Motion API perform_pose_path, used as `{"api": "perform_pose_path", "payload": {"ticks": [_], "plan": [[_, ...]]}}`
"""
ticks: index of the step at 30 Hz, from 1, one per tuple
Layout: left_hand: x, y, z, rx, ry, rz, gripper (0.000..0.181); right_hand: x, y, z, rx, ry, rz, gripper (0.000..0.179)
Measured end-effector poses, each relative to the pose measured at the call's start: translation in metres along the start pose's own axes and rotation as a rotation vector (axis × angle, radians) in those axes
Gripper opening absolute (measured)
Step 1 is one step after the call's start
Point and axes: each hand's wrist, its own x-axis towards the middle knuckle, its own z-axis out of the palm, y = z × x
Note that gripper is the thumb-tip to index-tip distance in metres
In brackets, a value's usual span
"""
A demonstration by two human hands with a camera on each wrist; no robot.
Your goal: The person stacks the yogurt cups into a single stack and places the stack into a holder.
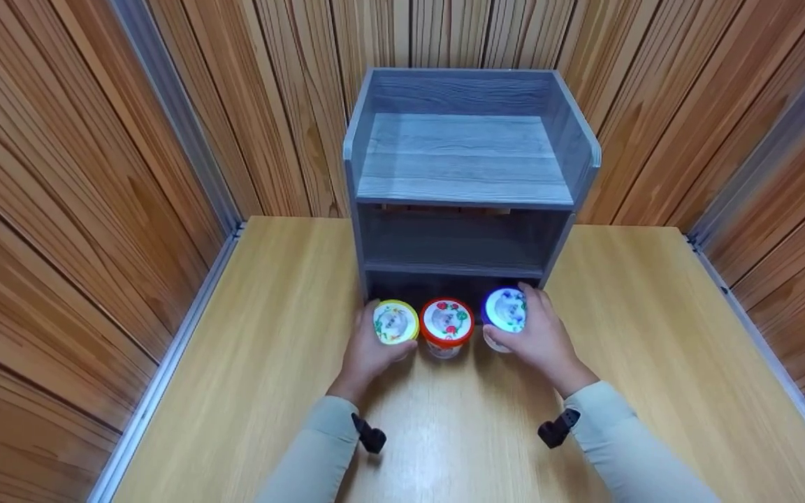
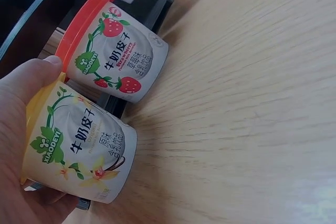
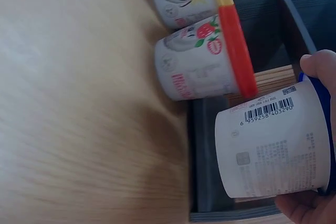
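My left hand [image 1: 367,353] grips a yellow-lidded yogurt cup [image 2: 81,145], thumb and fingers around its lid and upper side. Beside it stands a red-lidded strawberry yogurt cup [image 1: 447,321], upright on the table in the middle. No hand holds this one, though my left thumb tip lies near its red rim in the left wrist view. On the right, my right hand [image 1: 542,339] holds a blue-lidded yogurt cup [image 3: 273,142], with its barcode side facing the wrist camera. Whether the blue-lidded cup's base touches the table I cannot tell.
Directly behind the cups stands a grey wooden shelf unit [image 1: 469,269] with an open top tray and lower compartments. The light wood table [image 1: 444,447] extends around it. Wood-panelled walls [image 1: 284,105] with metal edge rails enclose the back and sides.
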Motion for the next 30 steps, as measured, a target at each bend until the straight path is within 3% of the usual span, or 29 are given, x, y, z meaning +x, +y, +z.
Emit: {"api": "perform_pose_path", "payload": {"ticks": [18,30], "plan": [[-0.002,-0.001,-0.003,0.004,-0.005,0.044,0.109,0.0,-0.033,-0.006,-0.009,-0.003,-0.038,0.114],[-0.005,-0.002,0.0,0.0,-0.041,0.014,0.109,-0.001,-0.048,-0.003,0.003,0.014,-0.059,0.11]]}}
